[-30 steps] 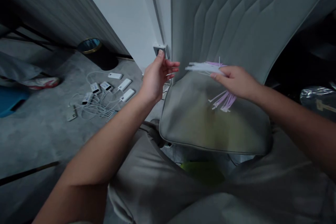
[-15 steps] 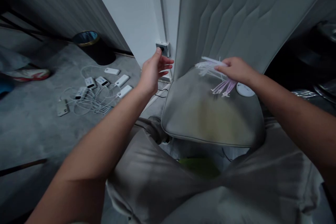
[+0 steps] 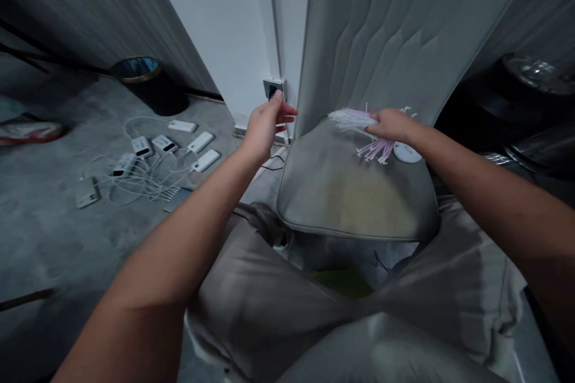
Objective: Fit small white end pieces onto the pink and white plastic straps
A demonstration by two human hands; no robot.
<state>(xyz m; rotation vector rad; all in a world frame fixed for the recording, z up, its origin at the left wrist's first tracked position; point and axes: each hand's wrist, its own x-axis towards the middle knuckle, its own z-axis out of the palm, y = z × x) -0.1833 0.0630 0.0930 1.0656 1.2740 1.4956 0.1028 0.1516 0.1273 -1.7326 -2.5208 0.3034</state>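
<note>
My right hand is closed on a bundle of thin white and purple cable ties low over the grey chair seat. Small pale heads show at the ends of several strips, and a few tips stick out behind my knuckles. Close by my right wrist lies a round white disc on the seat. My left hand is raised in front of the wall socket, fingers loosely bent and apart, with nothing visible in it. Whether the thumb touches the socket, I cannot tell.
On the floor at left, several white power banks lie among tangled white cables, with a phone beside them. A black bin stands by the wall. Another person's shoe shows at far left.
My right hand has lowered slightly with the cable ties toward the seat back. My left hand stays by the socket, a little lower. The view has shifted slightly.
</note>
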